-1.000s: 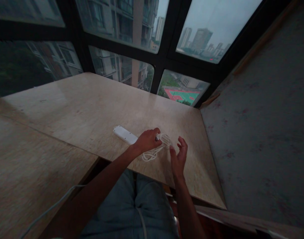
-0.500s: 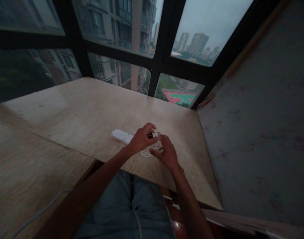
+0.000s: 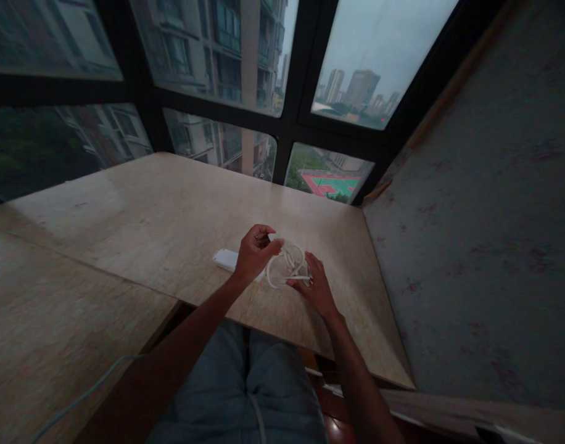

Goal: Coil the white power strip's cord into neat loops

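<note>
Your left hand (image 3: 252,254) is bent over the upper left side of a loosely looped white cord (image 3: 290,262), with the thumb tip meeting it; you can't tell from here whether the fingers are pinching it, since the fingertips are small and dim. Your right hand (image 3: 317,287) has the cord's right side in its grasp, the fingers curled around the loops and the thumb underneath, near a strand that runs across. So the cord sits right between your two hands, above the table (image 3: 181,216) or on it; the contact is hard to see.

Just to the left of your left hand, and partly hidden behind it, a white power strip (image 3: 225,259) lies on the table. Beyond both hands stands a dark-framed window (image 3: 342,108), and well to the right of your right hand is a patterned wall (image 3: 467,246). Below your grip are your grey-blue trousers (image 3: 218,382).
</note>
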A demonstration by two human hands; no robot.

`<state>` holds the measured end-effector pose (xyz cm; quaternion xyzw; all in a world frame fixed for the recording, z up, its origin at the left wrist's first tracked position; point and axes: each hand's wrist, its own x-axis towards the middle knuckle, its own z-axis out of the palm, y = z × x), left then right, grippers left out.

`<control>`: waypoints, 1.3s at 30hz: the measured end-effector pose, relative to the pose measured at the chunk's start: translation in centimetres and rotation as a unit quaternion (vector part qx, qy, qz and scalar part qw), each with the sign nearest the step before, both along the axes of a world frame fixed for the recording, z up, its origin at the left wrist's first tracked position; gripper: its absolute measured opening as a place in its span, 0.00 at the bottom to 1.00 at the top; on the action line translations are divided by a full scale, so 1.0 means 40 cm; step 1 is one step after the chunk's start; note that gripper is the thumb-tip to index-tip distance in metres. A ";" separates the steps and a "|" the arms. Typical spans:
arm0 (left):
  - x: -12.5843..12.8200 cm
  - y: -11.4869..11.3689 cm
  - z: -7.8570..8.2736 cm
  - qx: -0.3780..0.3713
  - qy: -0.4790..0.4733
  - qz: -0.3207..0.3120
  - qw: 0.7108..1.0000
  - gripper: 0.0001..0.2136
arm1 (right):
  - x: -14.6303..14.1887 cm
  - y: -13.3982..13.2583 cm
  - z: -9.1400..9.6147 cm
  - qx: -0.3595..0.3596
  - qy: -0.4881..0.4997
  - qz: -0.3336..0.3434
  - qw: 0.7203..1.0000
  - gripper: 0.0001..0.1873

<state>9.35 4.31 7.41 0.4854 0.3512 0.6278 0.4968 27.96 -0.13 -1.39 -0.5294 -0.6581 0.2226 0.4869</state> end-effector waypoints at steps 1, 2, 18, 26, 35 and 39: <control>0.003 0.000 0.001 0.000 -0.003 0.000 1.000 0.14 | 0.001 -0.001 -0.011 0.007 -0.013 -0.005 1.000 0.41; 0.005 0.002 0.003 0.000 -0.007 0.003 1.000 0.14 | 0.004 -0.003 -0.020 0.011 -0.029 -0.008 0.999 0.42; 0.059 0.013 0.101 0.010 -0.063 0.013 0.998 0.16 | -0.250 -0.131 -0.080 -0.151 0.182 0.022 0.972 0.22; 0.062 0.018 0.187 -0.011 -0.142 -0.013 0.990 0.17 | -0.315 0.059 -0.017 -0.065 0.302 -0.034 0.951 0.36; -0.161 0.113 0.196 0.014 -0.213 0.147 0.966 0.13 | -0.082 0.086 0.054 -0.058 0.154 0.007 0.986 0.14; -0.261 0.127 0.144 0.005 -0.232 0.203 0.951 0.09 | 0.062 0.097 0.084 -0.127 0.116 -0.033 0.985 0.14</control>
